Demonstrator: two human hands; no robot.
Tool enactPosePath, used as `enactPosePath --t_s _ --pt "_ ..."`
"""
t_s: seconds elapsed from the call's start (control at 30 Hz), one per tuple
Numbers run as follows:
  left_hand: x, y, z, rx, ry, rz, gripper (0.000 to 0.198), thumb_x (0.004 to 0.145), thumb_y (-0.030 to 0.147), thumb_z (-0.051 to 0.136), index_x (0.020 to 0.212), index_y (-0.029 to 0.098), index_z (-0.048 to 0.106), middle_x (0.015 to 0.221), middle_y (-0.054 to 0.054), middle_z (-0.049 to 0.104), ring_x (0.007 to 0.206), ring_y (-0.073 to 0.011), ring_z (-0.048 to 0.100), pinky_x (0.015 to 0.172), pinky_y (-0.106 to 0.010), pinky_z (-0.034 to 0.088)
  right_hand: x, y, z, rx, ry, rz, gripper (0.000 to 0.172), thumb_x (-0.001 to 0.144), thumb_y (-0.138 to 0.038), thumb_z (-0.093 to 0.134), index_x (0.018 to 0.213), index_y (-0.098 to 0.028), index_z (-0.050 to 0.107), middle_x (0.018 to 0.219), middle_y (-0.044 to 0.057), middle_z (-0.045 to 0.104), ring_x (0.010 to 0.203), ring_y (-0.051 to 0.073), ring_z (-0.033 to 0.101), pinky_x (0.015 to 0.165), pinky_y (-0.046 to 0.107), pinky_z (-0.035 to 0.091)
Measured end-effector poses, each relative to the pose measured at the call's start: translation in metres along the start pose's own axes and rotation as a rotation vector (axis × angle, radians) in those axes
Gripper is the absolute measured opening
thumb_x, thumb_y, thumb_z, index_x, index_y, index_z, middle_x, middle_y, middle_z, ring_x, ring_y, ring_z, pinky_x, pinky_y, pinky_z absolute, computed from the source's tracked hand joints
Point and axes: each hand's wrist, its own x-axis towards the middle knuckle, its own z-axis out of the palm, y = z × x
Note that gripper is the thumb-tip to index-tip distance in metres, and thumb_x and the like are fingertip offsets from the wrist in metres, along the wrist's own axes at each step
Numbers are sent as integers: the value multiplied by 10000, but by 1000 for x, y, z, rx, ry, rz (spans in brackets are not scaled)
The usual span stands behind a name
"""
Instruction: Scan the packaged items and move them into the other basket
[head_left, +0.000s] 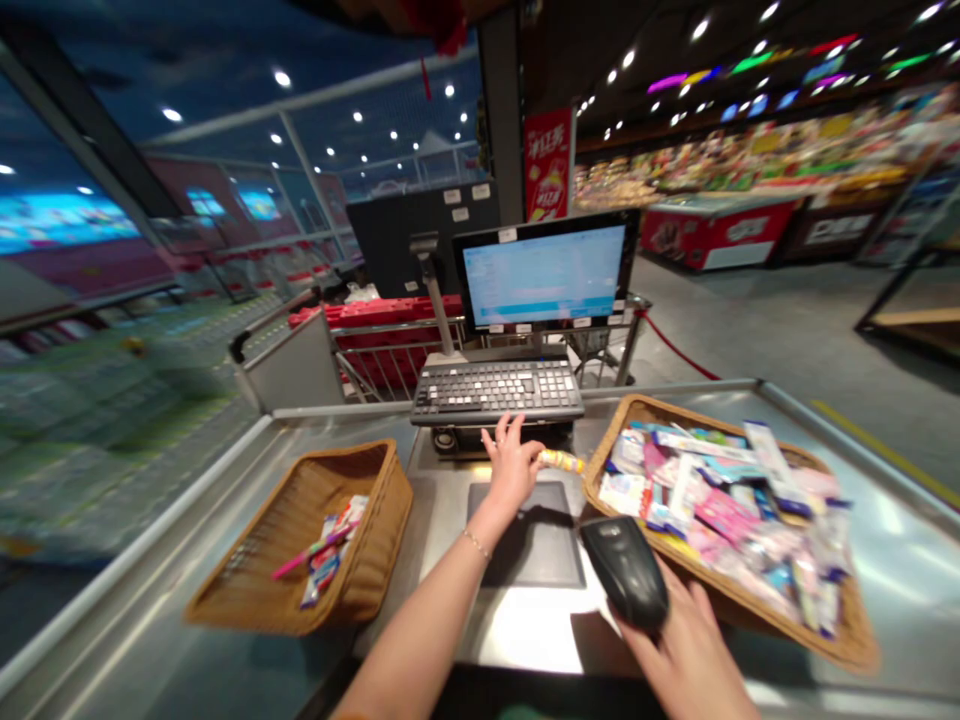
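Note:
My left hand reaches forward over the steel counter, just below the keyboard. Its fingers are closed around a small yellow packet that sticks out to the right. My right hand is near the counter's front edge and grips a black handheld barcode scanner, whose head points forward toward the dark scan pad. A thin bracelet sits on my left wrist.
A wicker basket full of several small packaged items stands on the right. Another wicker basket on the left holds a few packets. A monitor stands behind the keyboard, with red shopping carts beyond it.

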Motion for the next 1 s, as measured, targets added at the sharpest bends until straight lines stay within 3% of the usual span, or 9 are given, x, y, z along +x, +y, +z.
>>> enactPosePath --t_s 0.7,1.0 --pt "-7 -13 -3 -5 -6 -58 182 712 232 768 879 287 724 1497 -58 418 1443 -299 216 1109 -707 111 -5 -4 1 4 8 -41 517 897 -372 411 1383 -210 480 1451 127 480 1385 329 373 1081 647 326" --pt "-10 -19 -6 11 -9 -71 182 713 234 766 881 293 729 1505 -55 412 1449 -301 213 1116 -698 103 -5 -6 1 65 -28 -60 539 912 -429 397 1411 -230 436 1481 121 439 1401 324 345 1099 672 267"
